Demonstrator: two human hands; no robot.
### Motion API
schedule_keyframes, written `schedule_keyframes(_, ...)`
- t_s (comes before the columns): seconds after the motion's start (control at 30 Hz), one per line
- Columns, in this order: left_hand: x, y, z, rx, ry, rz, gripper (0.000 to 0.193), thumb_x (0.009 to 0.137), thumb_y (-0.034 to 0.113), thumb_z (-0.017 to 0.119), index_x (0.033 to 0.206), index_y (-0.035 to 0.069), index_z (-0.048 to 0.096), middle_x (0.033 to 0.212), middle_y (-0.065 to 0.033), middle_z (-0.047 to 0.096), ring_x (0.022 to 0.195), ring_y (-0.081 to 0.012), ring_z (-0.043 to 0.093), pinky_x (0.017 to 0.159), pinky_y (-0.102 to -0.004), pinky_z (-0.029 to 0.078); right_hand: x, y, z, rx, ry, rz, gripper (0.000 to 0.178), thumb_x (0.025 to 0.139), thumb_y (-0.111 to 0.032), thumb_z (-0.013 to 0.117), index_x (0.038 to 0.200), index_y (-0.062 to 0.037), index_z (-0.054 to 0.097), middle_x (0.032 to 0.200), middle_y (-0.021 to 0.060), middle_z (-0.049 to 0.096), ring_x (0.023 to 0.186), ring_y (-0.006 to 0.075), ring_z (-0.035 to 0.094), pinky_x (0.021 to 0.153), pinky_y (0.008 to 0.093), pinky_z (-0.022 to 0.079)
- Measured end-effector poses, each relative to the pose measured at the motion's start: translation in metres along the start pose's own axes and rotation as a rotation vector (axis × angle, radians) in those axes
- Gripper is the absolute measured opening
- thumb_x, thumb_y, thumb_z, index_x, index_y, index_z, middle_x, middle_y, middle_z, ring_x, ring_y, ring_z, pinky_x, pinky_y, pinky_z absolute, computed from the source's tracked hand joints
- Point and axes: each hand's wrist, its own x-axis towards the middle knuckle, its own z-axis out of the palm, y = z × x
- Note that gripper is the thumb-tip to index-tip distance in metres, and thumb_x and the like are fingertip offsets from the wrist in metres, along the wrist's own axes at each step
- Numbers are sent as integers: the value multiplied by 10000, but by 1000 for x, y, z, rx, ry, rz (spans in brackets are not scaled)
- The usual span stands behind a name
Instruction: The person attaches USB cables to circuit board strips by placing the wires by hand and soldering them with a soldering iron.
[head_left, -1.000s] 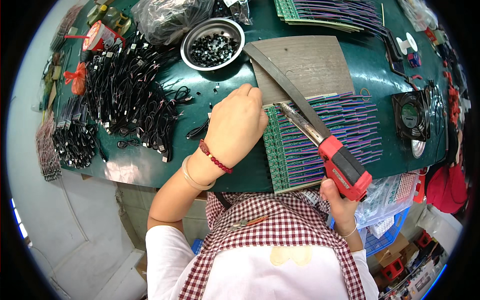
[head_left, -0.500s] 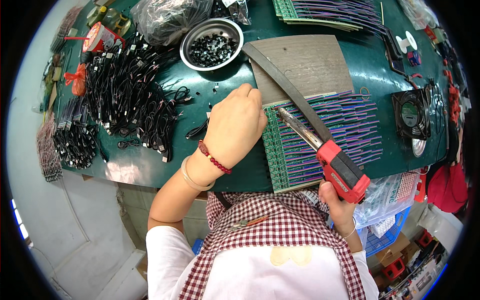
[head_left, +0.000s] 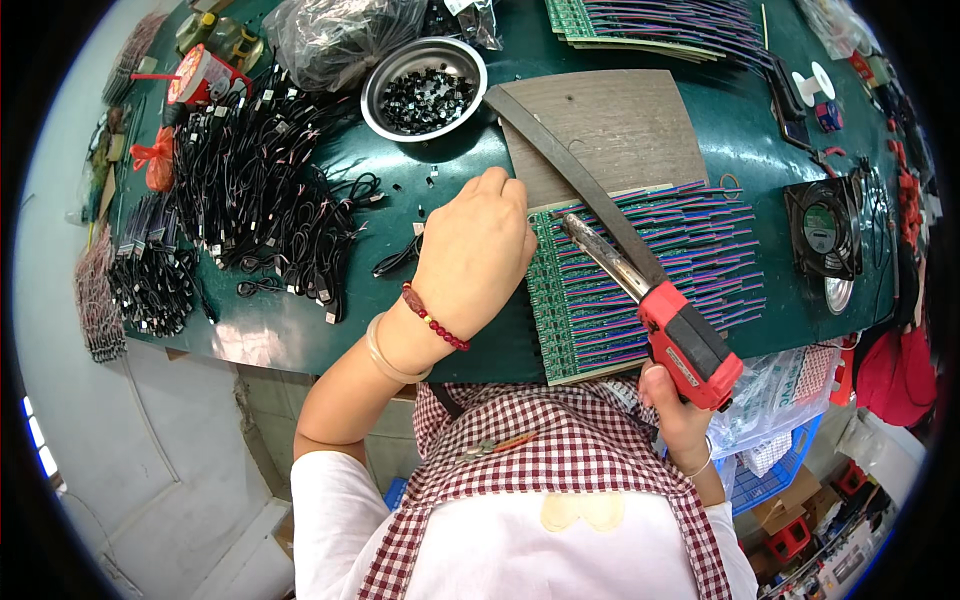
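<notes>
On the desk lies a green, wire-fringed circuit panel; slanting over it, a red-black soldering gun, right grip round its handle. Left grip curled — contents hidden, cannot tell. Steel bowl — small black parts inside.

white short-sleeved shirt, maroon-white checked apron, red beaded bracelet, pale bangle
</notes>
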Motion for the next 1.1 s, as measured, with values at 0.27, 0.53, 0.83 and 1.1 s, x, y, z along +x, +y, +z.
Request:
schedule_keyframes(0.27, 0, 3, 1, 25, 25, 16, 78, 738, 45, 583, 757, 12, 514, 779, -114, 533, 744, -308, 578, 624, -392, 495, -2, 7, -6, -89, -53, 1, 270, 814, -114, 703, 1048, -15, 612, 911, 59, 612, 781, 154, 577, 679, 293, 468)
schedule_keyframes(0.53, -7, 6, 5, 75, 64, -22, 154, 748, 29, 612, 841, 9, 491, 850, -121, 523, 743, -295, 575, 638, -366, 499, -2, 4, -7, 45, -19, -3, 330, 837, -123, 686, 1126, -10, 573, 943, 38, 604, 809, 140, 570, 700, 286, 469)
schedule_keyframes(0.83, -47, -28, -25, -121, 256, -297, 304, 745, 23, 688, 1009, 6, 537, 997, -97, 543, 907, -232, 561, 756, -331, 470, 11, -11, -8, 147, 150, -41, 336, 911, -159, 554, 1165, 46, 474, 585, 46, 480, 469, 100, 424, 463, 248, 375)
schedule_keyframes(1.1, -72, -74, -33, 6, 34, -236, 228, 753, -31, 616, 945, 13, 499, 849, -124, 563, 809, -283, 554, 748, -352, 445, 20, -25, -7, 241, 153, -83, 333, 926, -146, 524, 1182, 54, 451, 602, 58, 477, 465, 102, 424, 464, 242, 382)
